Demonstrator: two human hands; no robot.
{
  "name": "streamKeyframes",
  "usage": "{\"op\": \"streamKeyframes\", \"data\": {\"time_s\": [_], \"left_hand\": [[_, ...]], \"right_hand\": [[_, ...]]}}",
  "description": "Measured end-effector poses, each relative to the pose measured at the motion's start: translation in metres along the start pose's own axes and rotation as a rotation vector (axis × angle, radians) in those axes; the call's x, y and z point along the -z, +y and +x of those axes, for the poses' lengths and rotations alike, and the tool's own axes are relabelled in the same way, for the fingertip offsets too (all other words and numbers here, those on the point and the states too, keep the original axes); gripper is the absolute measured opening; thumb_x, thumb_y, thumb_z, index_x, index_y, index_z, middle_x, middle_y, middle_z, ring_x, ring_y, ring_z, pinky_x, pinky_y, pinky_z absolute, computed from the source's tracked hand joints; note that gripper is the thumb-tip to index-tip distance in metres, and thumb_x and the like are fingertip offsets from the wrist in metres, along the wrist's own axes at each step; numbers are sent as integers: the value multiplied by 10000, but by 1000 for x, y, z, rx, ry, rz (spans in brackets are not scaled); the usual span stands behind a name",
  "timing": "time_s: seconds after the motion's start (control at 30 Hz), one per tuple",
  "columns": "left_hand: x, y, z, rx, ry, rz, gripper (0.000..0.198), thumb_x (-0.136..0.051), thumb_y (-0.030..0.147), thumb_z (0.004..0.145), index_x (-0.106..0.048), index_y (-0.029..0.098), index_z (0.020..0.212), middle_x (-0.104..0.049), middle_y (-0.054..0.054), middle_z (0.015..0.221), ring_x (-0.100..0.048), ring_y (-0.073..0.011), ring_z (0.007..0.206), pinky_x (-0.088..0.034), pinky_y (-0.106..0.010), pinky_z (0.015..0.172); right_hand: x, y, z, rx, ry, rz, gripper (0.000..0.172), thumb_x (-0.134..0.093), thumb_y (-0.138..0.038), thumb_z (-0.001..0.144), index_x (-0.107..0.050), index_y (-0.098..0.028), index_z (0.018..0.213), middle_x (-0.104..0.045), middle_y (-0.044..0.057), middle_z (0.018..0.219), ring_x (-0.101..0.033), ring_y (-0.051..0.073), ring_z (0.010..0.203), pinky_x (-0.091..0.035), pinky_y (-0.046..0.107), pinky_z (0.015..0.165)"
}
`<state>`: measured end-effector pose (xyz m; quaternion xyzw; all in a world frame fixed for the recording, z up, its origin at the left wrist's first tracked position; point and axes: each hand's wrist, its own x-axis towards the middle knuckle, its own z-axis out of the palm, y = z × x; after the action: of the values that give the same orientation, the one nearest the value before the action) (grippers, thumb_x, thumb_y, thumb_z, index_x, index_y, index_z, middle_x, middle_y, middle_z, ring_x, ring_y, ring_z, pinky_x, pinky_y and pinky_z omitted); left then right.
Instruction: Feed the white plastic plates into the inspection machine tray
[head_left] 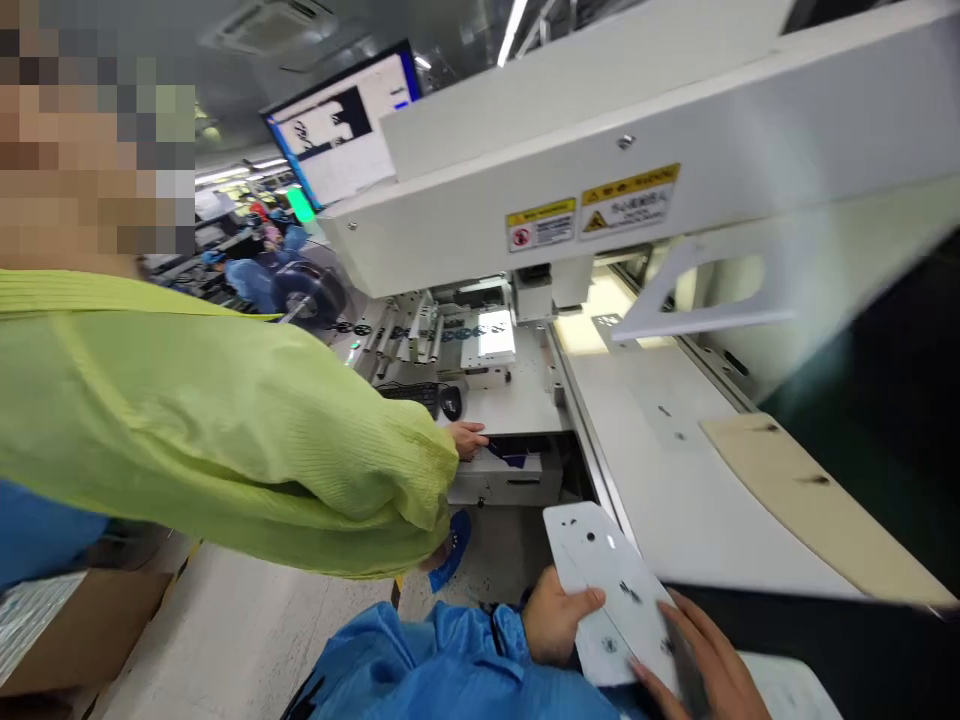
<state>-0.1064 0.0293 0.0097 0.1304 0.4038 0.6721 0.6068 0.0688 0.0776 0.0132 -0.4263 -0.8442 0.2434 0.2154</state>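
Note:
My left hand (559, 615) is closed on the left edge of a white flat panel (592, 560), its thumb lying on top. The panel has rounded corners, small dark holes and dark marks, and is tilted in front of me. At the panel's right edge is my right hand (712, 660), thumb and fingers bent around a dark grey flat piece (690, 668), blurred and partly hidden by the fingers. Fingertips of this hand touch the panel. Another white panel (795, 690) lies below my right hand, partly cut off by the frame.
A co-worker's yellow-green sleeve (225, 420) crosses from the left, the hand (469, 440) at an open drawer (525, 480). A white machine (450, 220) with warning labels spans above its bed (645, 430). A keyboard (409, 393), a mouse (451, 402) and a monitor (341, 125) are beyond.

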Motion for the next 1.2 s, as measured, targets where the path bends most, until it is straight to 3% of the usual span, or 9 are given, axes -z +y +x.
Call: {"op": "streamKeyframes", "data": {"time_s": [0.1,0.33,0.5,0.67,0.83,0.97,1.13,1.2], "left_hand": [[-3,3,-5,51,16,1,473,-790,380,574,-683,105,944,-713,-126,966,-639,-305,927,-463,-435,880],[-7,-3,-4,186,4,41,455,-801,374,555,-669,108,900,-724,-124,876,-658,-300,883,-483,-450,857],[-13,-5,-4,235,183,-44,519,-761,435,579,-632,132,979,-714,-135,928,-619,-334,1006,-452,-470,910],[-17,0,-4,299,38,-120,468,-677,440,632,-635,145,994,-706,-145,985,-544,-354,1131,-406,-468,975],[-19,3,-3,317,63,-129,408,-711,405,614,-650,162,936,-721,-125,939,-566,-335,1110,-413,-459,971],[-19,1,-2,301,61,-56,449,-706,438,622,-654,129,944,-699,-153,1009,-564,-337,1110,-422,-449,960],[-21,-3,3,240,160,-29,464,-757,422,575,-658,118,912,-717,-143,934,-603,-338,1043,-439,-451,934],[-21,-4,4,236,147,-23,466,-760,429,577,-661,121,913,-719,-137,922,-621,-335,1005,-451,-453,913]], "right_hand": [[4,-11,-5,67,11,-51,567,-550,-493,804,-425,-206,1278,-436,126,1341,-471,308,1188,-466,473,936],[15,-21,-12,-10,-8,-57,567,-562,-452,818,-410,-208,1307,-449,128,1338,-461,276,1205,-453,431,958],[21,-16,-16,-71,70,-76,528,-556,-439,820,-432,-215,1281,-447,124,1324,-450,275,1200,-439,446,964],[29,4,-6,-167,214,-202,475,-507,-445,836,-469,-208,1246,-454,140,1290,-460,295,1162,-420,494,944],[38,15,5,-210,267,-270,474,-518,-448,818,-506,-172,1203,-481,161,1235,-462,316,1127,-410,521,929],[38,3,3,-151,227,-148,480,-558,-443,807,-490,-195,1213,-488,140,1237,-456,293,1143,-415,490,945],[28,-22,-5,-52,84,-15,508,-592,-416,791,-471,-210,1240,-477,128,1263,-462,284,1160,-445,450,931],[23,-27,-7,-51,49,0,520,-602,-421,779,-475,-207,1236,-485,132,1248,-481,288,1142,-459,450,913]]}}
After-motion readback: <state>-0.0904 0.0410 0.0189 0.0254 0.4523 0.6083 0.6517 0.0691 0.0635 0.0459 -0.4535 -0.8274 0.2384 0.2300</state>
